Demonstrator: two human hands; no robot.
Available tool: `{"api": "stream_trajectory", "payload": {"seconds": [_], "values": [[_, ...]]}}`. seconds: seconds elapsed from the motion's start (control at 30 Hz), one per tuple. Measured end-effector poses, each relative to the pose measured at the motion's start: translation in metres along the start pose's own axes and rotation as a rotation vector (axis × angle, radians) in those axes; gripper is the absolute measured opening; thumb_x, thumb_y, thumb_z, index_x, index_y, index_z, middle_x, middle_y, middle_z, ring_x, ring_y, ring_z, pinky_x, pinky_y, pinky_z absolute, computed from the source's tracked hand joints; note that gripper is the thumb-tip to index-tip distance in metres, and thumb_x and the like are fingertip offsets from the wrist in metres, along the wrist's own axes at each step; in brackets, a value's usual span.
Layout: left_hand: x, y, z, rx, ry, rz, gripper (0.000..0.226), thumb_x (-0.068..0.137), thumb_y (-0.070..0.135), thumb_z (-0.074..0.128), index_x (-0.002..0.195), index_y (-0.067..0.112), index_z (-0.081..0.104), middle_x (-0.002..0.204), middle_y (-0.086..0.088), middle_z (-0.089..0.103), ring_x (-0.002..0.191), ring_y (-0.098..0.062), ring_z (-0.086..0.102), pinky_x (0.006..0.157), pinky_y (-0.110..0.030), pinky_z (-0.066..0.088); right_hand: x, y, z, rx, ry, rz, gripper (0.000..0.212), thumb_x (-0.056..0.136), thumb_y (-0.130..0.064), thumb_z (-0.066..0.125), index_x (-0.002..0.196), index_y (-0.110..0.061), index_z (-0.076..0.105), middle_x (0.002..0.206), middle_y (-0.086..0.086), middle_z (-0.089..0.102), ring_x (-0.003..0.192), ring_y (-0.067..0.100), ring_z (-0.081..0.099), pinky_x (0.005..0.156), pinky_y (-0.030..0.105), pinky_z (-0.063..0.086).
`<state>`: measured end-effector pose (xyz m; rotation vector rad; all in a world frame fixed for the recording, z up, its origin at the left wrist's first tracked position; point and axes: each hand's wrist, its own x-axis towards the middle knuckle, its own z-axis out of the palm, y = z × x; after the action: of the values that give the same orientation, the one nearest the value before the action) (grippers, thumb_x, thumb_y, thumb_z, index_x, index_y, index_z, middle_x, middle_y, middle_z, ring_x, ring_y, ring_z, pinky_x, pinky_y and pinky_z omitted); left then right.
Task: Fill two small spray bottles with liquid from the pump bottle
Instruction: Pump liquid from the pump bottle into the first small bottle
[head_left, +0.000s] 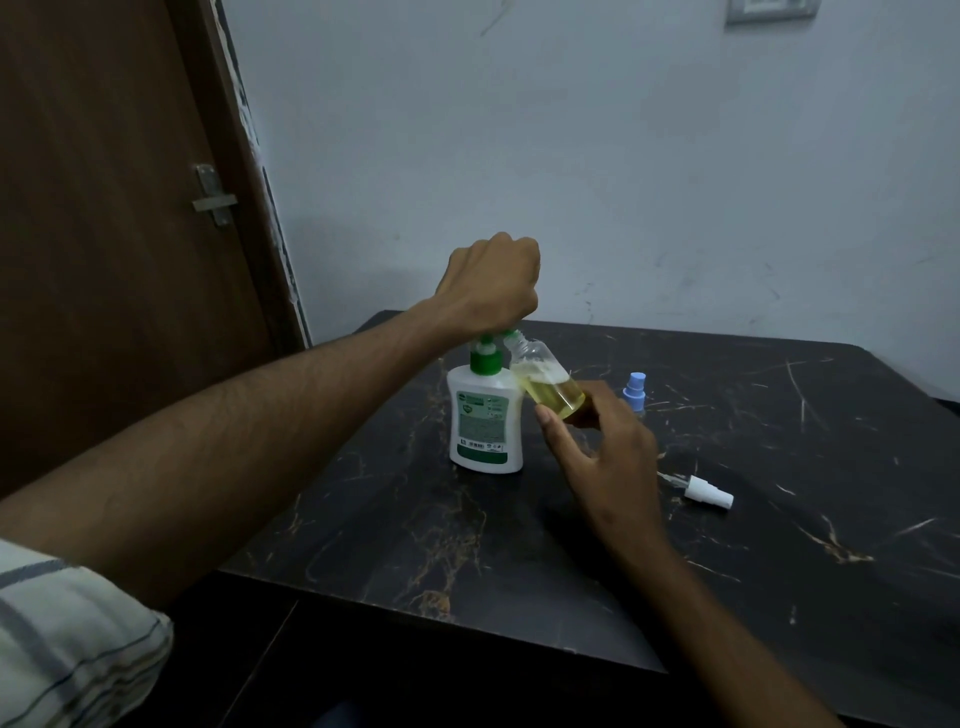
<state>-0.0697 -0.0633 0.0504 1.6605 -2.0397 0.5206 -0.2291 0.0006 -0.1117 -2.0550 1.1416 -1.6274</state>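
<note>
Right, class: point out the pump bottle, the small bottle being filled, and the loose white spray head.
pump bottle (485, 421), head view, on its white labelled body.
small bottle (550, 387), head view, on its clear side over the yellow liquid.
white spray head (707, 492), head view, on its white barrel lying on the table.

White pump bottle (485, 415) stands upright on the table; a clear small bottle (545, 382), part-filled yellow, is tilted at its green spout.

Head-worn view, forward and down, close over the table (727, 545).
</note>
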Motion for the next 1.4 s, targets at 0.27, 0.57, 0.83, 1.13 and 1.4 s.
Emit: {"api": "stream_trajectory", "payload": {"seconds": [0.27,0.57,0.83,1.13,1.4], "values": [[-0.0030,0.0034,0.0016,-0.010,-0.005,-0.008,0.022,0.076,0.002,0.050,0.067,0.021,0.046,0.076,-0.002,0.057,0.071,-0.026,0.058,0.061,-0.036,0.040,-0.0001,-0.0004,0.0000,0.001,0.005,0.004,0.029,0.096,-0.055,0.061,0.107,-0.028,0.063,0.099,-0.015,0.065,0.094,0.002,0.061,0.079,0.029,0.056],[-0.0019,0.0055,-0.0009,-0.030,0.003,-0.016,0.028,0.074,0.000,0.049,0.062,0.023,0.040,0.068,0.000,0.050,0.066,-0.025,0.051,0.062,-0.036,0.037,0.0013,0.0020,0.0012,0.002,0.007,0.005,0.029,0.097,-0.055,0.062,0.108,-0.028,0.064,0.098,-0.016,0.064,0.094,0.004,0.062,0.079,0.034,0.057],[-0.0027,0.0042,-0.0071,-0.037,0.016,-0.018,0.023,0.081,0.000,0.051,0.067,0.018,0.048,0.078,-0.004,0.057,0.066,-0.022,0.049,0.065,-0.035,0.037,0.0010,0.0017,0.0015,0.000,-0.005,0.015,0.028,0.097,-0.055,0.061,0.111,-0.031,0.063,0.101,-0.017,0.064,0.096,0.002,0.061,0.081,0.033,0.057],[-0.0036,0.0052,-0.0060,-0.053,0.013,0.013,0.016,0.083,0.002,0.052,0.087,0.014,0.062,0.094,-0.007,0.064,0.080,-0.028,0.058,0.070,-0.036,0.040,-0.0007,0.0017,0.0009,0.001,-0.007,0.009,0.034,0.097,-0.058,0.059,0.112,-0.029,0.063,0.102,-0.014,0.065,0.096,0.004,0.062,0.082,0.038,0.058],[-0.0049,0.0046,-0.0007,-0.095,-0.005,0.000,0.028,0.072,-0.001,0.048,0.060,0.024,0.043,0.069,0.001,0.052,0.069,-0.024,0.051,0.065,-0.036,0.037,0.0000,0.0007,0.0003,0.004,-0.006,0.013,0.032,0.097,-0.055,0.060,0.109,-0.027,0.064,0.100,-0.013,0.065,0.094,0.005,0.062,0.079,0.035,0.057]]}}
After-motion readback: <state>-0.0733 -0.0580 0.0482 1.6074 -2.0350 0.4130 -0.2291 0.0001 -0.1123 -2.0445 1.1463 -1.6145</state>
